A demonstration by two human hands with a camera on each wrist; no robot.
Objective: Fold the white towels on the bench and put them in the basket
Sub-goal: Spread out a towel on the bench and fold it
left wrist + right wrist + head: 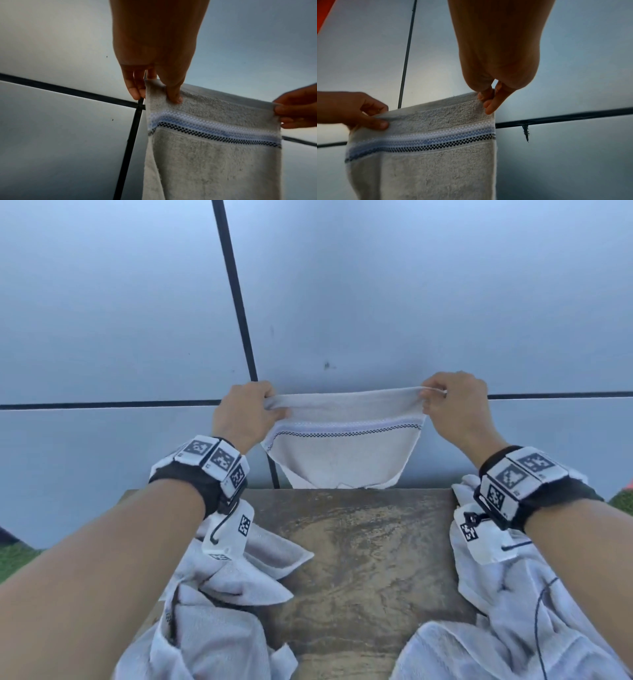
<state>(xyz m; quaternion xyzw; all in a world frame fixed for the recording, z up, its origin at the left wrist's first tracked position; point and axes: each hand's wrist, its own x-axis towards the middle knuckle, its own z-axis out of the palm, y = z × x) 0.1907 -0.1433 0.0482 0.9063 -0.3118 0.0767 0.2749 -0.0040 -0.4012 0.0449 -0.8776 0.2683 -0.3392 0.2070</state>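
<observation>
While both hands hold one towel up past the desk's far edge, the scene reads left to right as follows.

Left pile: crumpled towels (219, 587) lie on the desk (359, 559) under the left forearm.
Left hand: the left hand (245, 416) pinches the towel's top left corner, thumb in front, fingers (135, 88) behind; grip narrow, closed on cloth.
Towel: the towel (342, 446) hangs between the hands, top hem roughly level, striped band just below it; its lower end drops behind the desk's far edge.
Right hand: the right hand (455, 405) pinches the top right corner, same narrow grip.
Right pile: more towels (507, 611) lie on the desk under the right forearm.
Key relation: long axis hangs down from the grips, short edge spans them; both hands are equally near, so I judge a fold would bring one corner to the other.
Hidden: the towel's bottom edge is cut off by the desk; the basket is in no view; the number of towels in either pile cannot be told.
</observation>
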